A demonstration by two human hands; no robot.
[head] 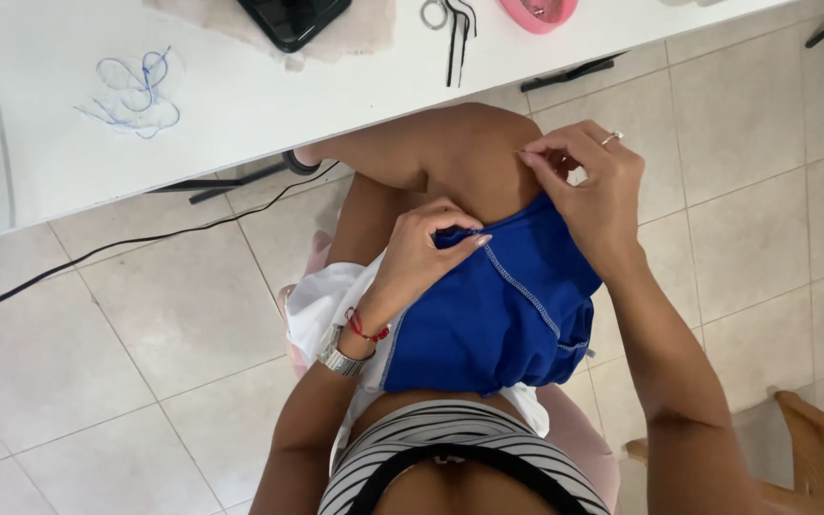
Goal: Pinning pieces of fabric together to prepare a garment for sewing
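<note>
A blue cloth (488, 324) with a pale stitched seam lies over my lap, on top of a white cloth (321, 305). My left hand (422, 253) pinches the upper edge of the blue cloth near the seam's end. My right hand (588, 186) is raised just above the cloth's top right corner, with thumb and forefinger closed on something thin like a needle or thread; it is too small to tell which. A ring sits on one finger of that hand. A watch and a red cord bracelet are on my left wrist.
A white table (240, 105) runs along the top with a tangle of blue thread (135, 91), a dark phone (293, 19) on a beige cloth, scissors (450, 29) and a pink dish (538, 11). Black cables (97, 250) cross the tiled floor. A wooden chair (813, 448) stands at lower right.
</note>
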